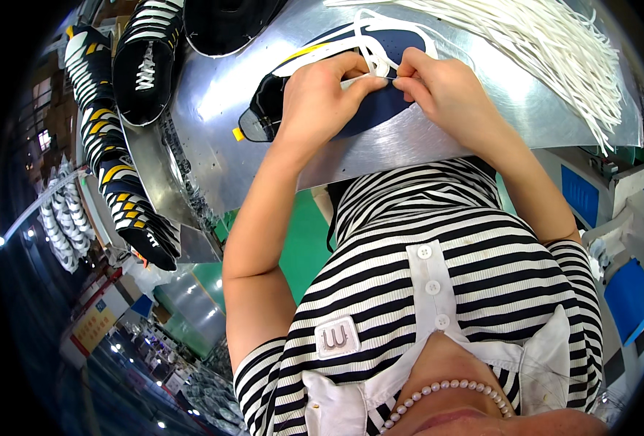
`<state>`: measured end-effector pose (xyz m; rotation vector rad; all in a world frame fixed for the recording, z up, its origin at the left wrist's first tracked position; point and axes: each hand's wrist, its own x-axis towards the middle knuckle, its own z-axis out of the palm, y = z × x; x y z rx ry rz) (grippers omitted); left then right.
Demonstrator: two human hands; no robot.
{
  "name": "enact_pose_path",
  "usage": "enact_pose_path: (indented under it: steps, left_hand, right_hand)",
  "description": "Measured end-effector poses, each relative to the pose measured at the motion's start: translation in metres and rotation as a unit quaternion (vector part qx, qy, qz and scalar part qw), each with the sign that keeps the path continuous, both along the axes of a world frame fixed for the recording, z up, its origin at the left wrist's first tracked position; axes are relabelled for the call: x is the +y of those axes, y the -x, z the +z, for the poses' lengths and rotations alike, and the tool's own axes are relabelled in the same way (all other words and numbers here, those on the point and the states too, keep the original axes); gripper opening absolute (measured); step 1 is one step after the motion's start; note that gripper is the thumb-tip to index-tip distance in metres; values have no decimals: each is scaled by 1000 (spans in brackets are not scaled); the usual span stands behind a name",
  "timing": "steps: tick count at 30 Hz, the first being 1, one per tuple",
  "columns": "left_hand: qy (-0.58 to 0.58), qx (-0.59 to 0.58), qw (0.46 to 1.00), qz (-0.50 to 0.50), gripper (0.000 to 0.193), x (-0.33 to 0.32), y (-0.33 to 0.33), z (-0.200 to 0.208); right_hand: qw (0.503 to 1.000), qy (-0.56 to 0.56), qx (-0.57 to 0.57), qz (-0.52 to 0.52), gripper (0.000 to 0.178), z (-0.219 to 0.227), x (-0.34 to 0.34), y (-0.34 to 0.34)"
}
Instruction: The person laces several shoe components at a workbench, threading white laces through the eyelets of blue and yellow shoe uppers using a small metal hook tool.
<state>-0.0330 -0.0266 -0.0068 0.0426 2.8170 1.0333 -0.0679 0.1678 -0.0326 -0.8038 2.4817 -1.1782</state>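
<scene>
A navy shoe with white and yellow stripes lies on the metal table, its yellow heel tab to the left and its toe to the right. White shoelace loops over its upper. Above the shoe, my left hand is closed in a pinch on the white lace. My right hand also pinches, thumb against forefinger, close to the left fingertips. A thin strand runs between the two pinches, seemingly part of the lace; what lies inside the right fingertips is too small to make out.
A thick bundle of white laces spreads over the table's far right. Black shoes with white laces stand at the far left, beside a long row of striped shoes. The metal table's front edge curves close to my body.
</scene>
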Motion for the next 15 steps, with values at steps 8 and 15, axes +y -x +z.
enact_pose_path:
  steps: [8,15]
  left_hand:
    - [86,56,994,-32,21,8,-14,3]
    - [213,342,911,-88,22,-15,-50,6]
  right_hand:
    - [989,-95,110,-22,24,-10,-41,-15]
    - [997,56,-43,3,22,51,37,-8]
